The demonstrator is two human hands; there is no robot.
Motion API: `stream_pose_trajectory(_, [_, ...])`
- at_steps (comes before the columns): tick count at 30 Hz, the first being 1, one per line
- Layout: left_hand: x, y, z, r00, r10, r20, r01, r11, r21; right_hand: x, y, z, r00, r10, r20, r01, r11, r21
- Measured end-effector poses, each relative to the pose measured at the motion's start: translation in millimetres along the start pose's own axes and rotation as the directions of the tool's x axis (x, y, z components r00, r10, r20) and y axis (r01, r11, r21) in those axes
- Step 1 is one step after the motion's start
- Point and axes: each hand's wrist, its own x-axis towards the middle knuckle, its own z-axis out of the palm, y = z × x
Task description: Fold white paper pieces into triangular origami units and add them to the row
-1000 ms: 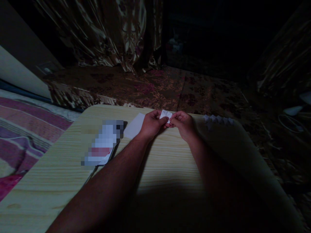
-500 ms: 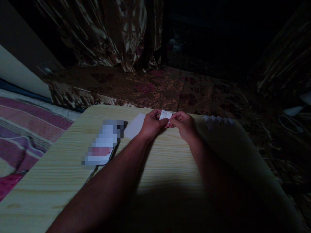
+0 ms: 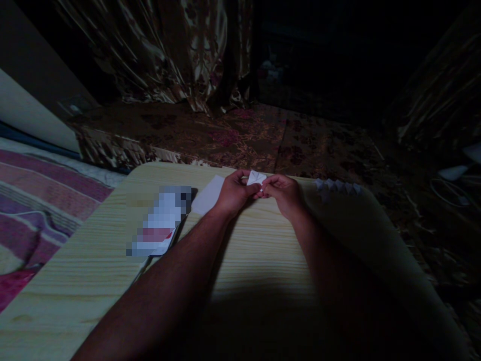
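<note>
Both of my hands meet at the far edge of a light wooden table (image 3: 240, 260). My left hand (image 3: 233, 193) and my right hand (image 3: 284, 194) each pinch a small folded white paper piece (image 3: 256, 179) between fingertips, held just above the table. Creases show on the paper's top face. A flat white paper sheet (image 3: 208, 195) lies on the table just left of my left hand.
A row of several small folded white paper pieces (image 3: 338, 186) lies at the table's far right edge. A blurred flat object (image 3: 160, 223) rests left of the sheet. Patterned carpet and curtains lie beyond; a striped cloth (image 3: 33, 200) is at left.
The folded paper has dropped slightly lower between my fingertips; otherwise both hands stay where they were.
</note>
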Motion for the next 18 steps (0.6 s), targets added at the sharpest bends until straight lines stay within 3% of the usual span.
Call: stream_pose_trajectory(18, [0.4,-0.8,0.9,1.0,0.012,-0.01,-0.012,1.0,0.006,1.1,1.9,0.1,1.0,0.002,0.006,-0.002,1.0,-0.002])
